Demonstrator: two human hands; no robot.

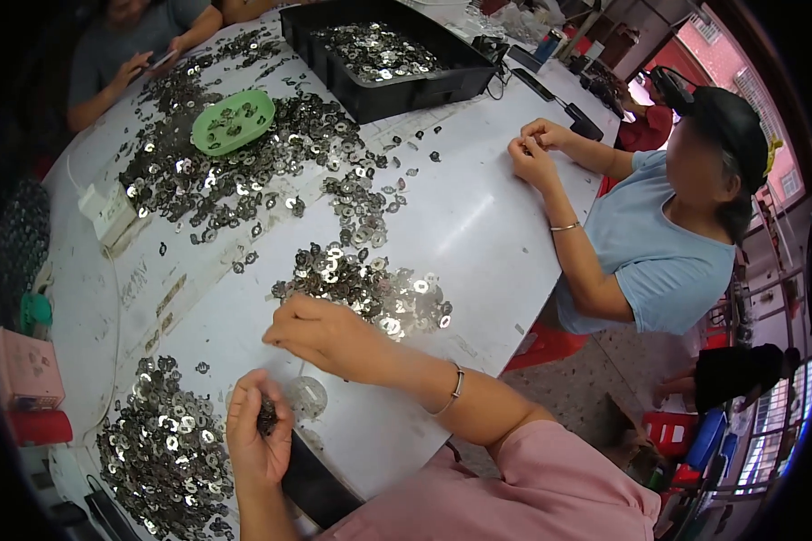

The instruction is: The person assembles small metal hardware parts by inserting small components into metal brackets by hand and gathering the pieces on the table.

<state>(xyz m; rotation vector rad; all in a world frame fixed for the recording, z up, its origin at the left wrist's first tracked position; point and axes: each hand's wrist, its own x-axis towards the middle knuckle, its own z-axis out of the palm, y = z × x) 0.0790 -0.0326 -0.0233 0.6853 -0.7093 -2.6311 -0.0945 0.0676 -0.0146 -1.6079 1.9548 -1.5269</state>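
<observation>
My left hand is closed round a small clump of dark metal pieces, low over the white table. My right hand is up and to its right, fingers pinched together; whatever is between them is hidden. Just beyond the right hand lies a heap of shiny ring-shaped metal pieces, part of it under the wrist. A larger pile of the same pieces is beside my left forearm. Between my hands and the table edge sits a round, see-through disc.
A big pile of pieces covers the middle, bearing a green dish. Behind it stands a black bin. A white power strip and pink box are left. A co-worker in blue works at right; another person sits far left.
</observation>
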